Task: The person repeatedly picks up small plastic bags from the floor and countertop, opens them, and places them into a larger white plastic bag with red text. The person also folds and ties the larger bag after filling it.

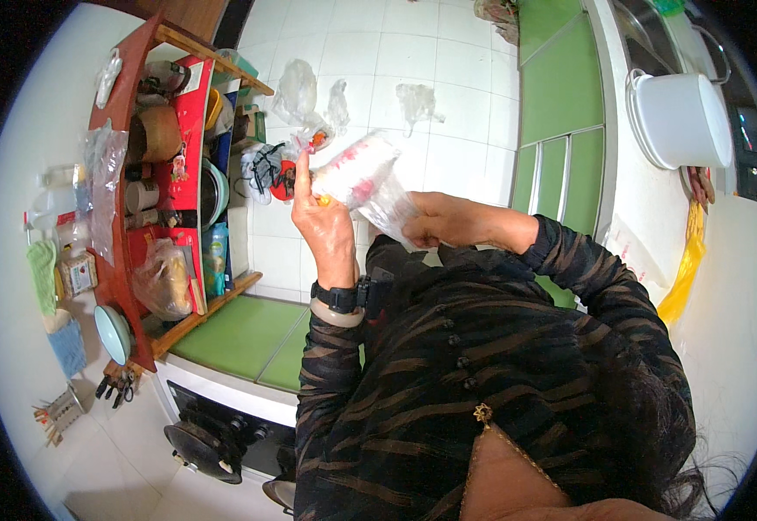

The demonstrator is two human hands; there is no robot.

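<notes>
A clear and white plastic bag [357, 169] with red patches is held up in front of me, between my two hands. My left hand [322, 230] grips its left side, the index finger pointing up along the edge and the other fingers partly hidden. Small orange and yellow bits show by these fingers; I cannot make out what they are. My right hand [439, 221] is closed on the bag's loose, crumpled end, pinching the thin film. What the bag contains is not clear.
Several thin plastic bags [296, 91] lie on the white tiled floor [404, 54]. A red-brown shelf [139, 291] full of goods stands at the left. Green cabinets [561, 82] line the right, under a counter with a white pot [682, 120]. A wok [200, 447] sits at the lower left.
</notes>
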